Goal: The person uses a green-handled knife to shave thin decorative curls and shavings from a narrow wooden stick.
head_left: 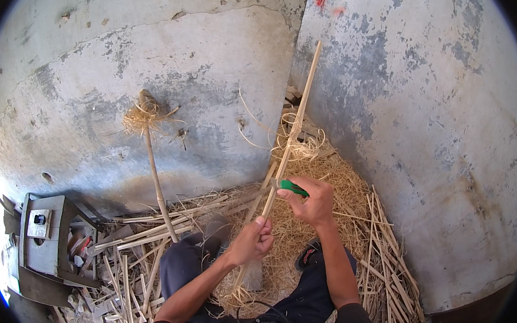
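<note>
A long pale bamboo strip (304,98) slants up from between my knees toward the corner of the walls. My left hand (251,242) is closed around its lower part. Higher up, my right hand (314,202) grips a green-handled knife (293,187) and holds it against the strip. Most of the blade is hidden where it meets the bamboo. Thin curled shavings (308,147) hang around the strip beyond my right hand. The strip's lower end runs down past my left hand among loose fibres.
Straw-like shavings (345,177) are heaped between my legs and into the corner. Several split bamboo strips lie in a pile (392,272) at right and more (143,231) at left. A stick (157,181) leans on the wall, near a wooden stool (45,245) tipped on its side.
</note>
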The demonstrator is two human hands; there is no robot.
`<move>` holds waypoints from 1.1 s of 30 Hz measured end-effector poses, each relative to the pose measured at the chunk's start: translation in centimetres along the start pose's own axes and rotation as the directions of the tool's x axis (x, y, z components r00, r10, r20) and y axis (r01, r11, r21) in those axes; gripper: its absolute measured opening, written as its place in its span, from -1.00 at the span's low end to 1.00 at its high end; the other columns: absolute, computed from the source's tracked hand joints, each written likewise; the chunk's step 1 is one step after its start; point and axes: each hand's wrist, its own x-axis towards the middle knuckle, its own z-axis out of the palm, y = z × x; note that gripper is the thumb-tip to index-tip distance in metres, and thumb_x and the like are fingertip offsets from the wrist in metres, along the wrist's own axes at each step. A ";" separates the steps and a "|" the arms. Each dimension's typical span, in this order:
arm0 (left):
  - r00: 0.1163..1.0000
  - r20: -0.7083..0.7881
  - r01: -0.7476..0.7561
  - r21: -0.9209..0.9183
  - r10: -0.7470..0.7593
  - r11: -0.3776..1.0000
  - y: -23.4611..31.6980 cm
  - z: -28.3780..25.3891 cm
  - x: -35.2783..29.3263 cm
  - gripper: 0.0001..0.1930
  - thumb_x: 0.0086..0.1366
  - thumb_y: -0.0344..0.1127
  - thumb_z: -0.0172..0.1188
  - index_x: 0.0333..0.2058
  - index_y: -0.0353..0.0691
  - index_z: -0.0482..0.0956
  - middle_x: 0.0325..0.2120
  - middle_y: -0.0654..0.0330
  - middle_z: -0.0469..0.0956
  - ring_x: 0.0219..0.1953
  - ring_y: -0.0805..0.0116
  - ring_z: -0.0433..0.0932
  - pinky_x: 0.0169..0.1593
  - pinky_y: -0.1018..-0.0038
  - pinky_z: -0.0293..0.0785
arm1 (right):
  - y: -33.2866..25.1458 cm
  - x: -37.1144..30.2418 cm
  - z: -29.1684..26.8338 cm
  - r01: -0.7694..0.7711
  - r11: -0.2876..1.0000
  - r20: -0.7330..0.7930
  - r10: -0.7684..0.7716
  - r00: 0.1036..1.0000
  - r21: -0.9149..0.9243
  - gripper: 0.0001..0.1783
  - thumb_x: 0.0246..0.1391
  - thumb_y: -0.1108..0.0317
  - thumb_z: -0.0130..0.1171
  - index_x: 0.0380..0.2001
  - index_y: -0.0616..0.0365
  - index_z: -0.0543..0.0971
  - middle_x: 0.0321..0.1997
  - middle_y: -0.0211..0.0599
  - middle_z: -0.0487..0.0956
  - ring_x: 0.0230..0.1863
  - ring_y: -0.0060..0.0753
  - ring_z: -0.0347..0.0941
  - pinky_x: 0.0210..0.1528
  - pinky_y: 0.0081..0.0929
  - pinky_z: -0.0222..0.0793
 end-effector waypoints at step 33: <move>0.994 -0.022 0.113 0.175 -0.111 0.978 -1.7 0.4 0.8 -0.54 0.72 0.08 -0.39 -0.32 -0.05 0.25 -0.61 0.45 0.16 -0.64 0.56 0.10 -0.55 0.51 0.04 | 5.4 0.3 -2.7 -0.195 0.972 -0.137 0.177 0.975 -0.130 -0.51 0.26 -0.14 0.40 -0.36 0.12 0.78 -0.66 -0.32 0.49 -0.68 -0.39 0.33 -0.57 -0.33 0.17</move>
